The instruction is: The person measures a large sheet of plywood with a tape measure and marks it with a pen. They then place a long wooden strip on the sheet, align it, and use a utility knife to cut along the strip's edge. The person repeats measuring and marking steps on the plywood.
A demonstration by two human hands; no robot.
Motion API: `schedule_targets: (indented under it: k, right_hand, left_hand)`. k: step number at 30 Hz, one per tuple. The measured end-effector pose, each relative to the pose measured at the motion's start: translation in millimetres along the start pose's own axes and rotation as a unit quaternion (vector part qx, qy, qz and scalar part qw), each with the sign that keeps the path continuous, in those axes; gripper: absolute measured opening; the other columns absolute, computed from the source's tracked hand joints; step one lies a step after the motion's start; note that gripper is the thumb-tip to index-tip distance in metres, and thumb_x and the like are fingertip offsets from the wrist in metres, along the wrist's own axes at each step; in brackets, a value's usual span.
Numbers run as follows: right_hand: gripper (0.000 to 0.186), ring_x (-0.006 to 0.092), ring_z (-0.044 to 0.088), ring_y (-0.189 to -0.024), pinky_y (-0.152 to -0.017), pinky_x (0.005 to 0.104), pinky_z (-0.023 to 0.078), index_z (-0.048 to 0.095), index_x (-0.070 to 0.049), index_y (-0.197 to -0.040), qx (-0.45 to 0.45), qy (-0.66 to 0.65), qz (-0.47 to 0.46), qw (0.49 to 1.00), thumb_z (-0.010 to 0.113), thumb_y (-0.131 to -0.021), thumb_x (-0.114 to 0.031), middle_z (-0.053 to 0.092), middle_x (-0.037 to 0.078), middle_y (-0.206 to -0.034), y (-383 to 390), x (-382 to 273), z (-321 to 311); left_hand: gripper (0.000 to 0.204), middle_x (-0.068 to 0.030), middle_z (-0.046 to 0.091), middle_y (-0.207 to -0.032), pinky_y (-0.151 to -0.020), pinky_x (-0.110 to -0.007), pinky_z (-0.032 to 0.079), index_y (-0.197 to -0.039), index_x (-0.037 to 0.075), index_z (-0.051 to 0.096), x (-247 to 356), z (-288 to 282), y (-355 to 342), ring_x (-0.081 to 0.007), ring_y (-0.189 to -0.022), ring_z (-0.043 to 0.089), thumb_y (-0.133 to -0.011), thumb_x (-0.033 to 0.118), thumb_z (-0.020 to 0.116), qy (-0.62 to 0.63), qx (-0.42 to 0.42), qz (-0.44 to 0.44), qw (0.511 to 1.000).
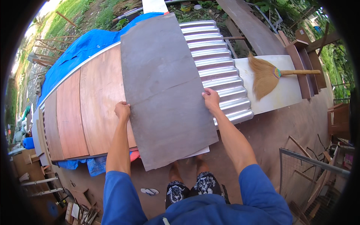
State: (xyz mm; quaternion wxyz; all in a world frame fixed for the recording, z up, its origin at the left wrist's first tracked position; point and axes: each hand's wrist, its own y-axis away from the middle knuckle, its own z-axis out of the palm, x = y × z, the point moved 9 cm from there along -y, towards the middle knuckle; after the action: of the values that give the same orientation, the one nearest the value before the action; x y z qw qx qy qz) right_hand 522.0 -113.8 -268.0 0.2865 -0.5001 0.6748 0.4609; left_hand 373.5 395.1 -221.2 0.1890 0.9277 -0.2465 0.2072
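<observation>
A large grey flat sheet [165, 82] lies lengthwise in front of me, its near end reaching past the stack's edge toward my legs. A crease or crack runs across its middle. My left hand [122, 110] is closed on the sheet's left edge, and my right hand [211, 99] grips the right edge a little farther up. Under and left of the sheet are reddish-brown wooden boards [101, 93] set side by side. Corrugated metal roofing [221, 71] shows to its right. What supports the sheet's middle is hidden.
A straw broom [266, 74] rests on a white panel [277, 97] at the right. Blue tarp [78, 48] covers the far left side. A mesh-and-metal frame [315, 161] and scrap wood stand at the lower right. A slipper [150, 191] lies on the floor near my feet.
</observation>
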Motion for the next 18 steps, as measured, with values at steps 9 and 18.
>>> schedule_targets:
  k: [9,18]
  right_hand:
    - [0.035,0.0226,0.07,-0.105,-0.091,0.0348,0.055,0.068,0.003,-0.131,-0.078,-0.082,0.05,0.992,0.069,-0.097,-0.007,0.074,0.015,-0.117,-19,27,10]
    - [0.039,0.0268,0.07,-0.105,-0.092,0.0394,0.055,0.068,0.0,-0.131,-0.01,0.02,0.068,0.997,0.074,-0.096,-0.016,0.073,0.018,-0.119,-13,17,1]
  left_hand:
    - [0.022,-0.0175,0.079,-0.102,-0.091,-0.043,0.059,-0.1,0.006,0.081,-6,5,-7,-0.0356,-0.101,0.075,-0.079,0.012,0.086,-0.021,0.017,0.004,1.0]
    - [0.026,-0.0213,0.078,-0.105,-0.095,-0.043,0.059,-0.101,0.008,0.082,-7,16,-18,-0.0376,-0.105,0.074,-0.079,0.022,0.086,-0.036,-0.023,-0.004,0.999]
